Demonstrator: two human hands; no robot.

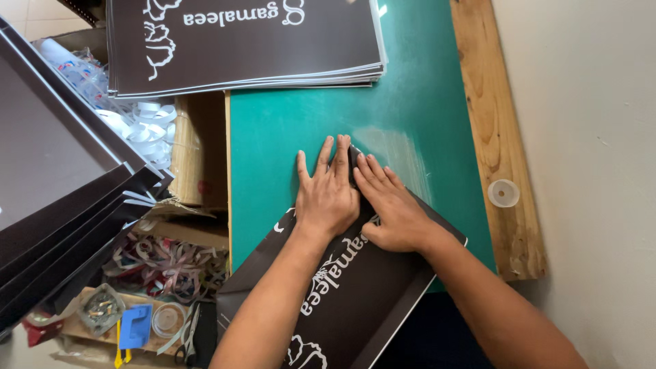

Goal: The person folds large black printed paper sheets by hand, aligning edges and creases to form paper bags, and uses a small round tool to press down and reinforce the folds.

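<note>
Green matting covers the worktable [287,137] in front of me, with a bare wooden edge [492,123] running down its right side. At the far end sits a stack of dark brown printed sheets [246,41] with white lettering, and more dark sheets [61,178] fan out in a leaning pile off to my left. One dark brown printed sheet [355,294] lies diagonally on the near part of the mat, its top corner folded over under my fingers.

Both palms press flat on that fold. My left hand [326,195] lies with fingers spread and straight, gripping nothing, just bearing down on the sheet. My right hand [391,208] lies just beside it, fingers extended along the crease, also flat and not closed round anything; the two hands touch at the forefingers.

Paper offcuts and ribbons [164,263] fill the boxes left of the table. Nearby are a blue tool [135,326] and a small clear lid [503,193] on the wood.
</note>
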